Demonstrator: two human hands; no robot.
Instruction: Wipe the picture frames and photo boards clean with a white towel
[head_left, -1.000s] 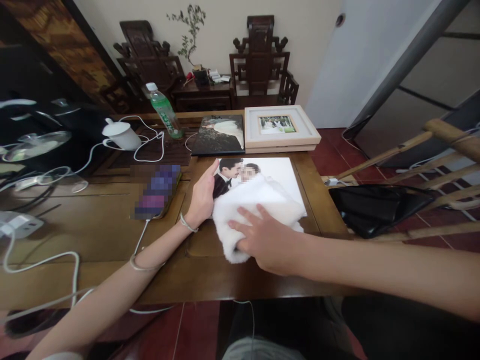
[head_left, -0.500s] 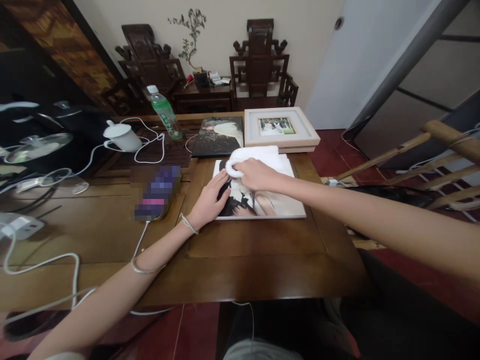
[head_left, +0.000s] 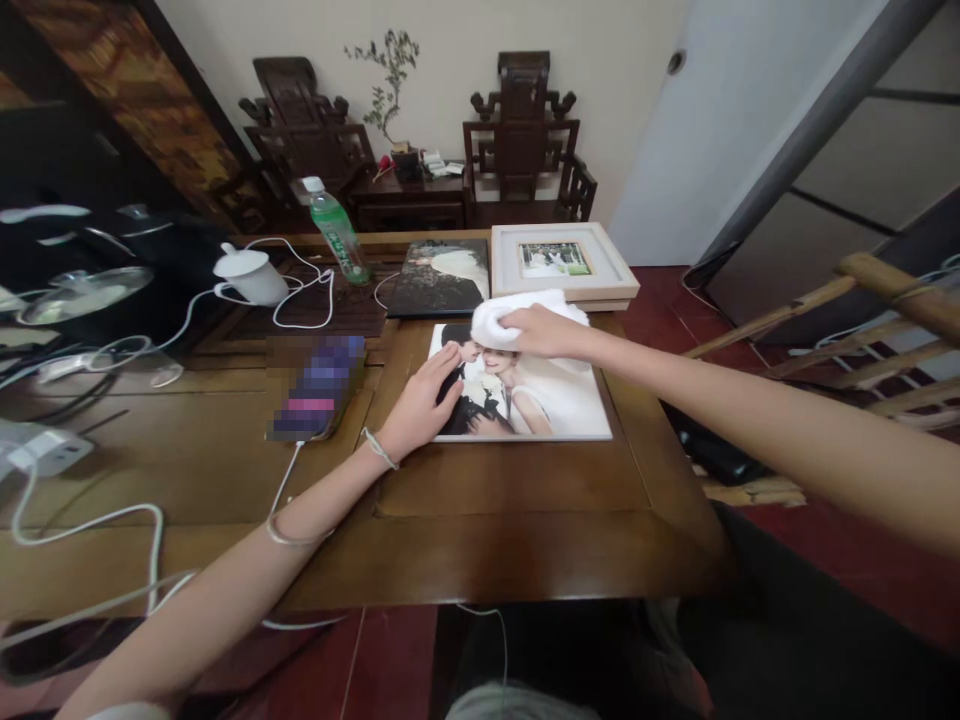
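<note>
Head view: bunched white cloth (head_left: 491, 318) over flat rectangular photo panel (head_left: 559, 405).

Photo panel (head_left: 525, 392): smooth face. Towel (head_left: 491, 322) at its twelve o'clock: fluffy, matt cloth. Tabletop (head_left: 517, 490), six o'clock: glossy wood. Picture frame (head_left: 615, 260), one o'clock: matt wood. Drink bottle (head_left: 339, 238), ten o'clock: clear plastic.
</note>
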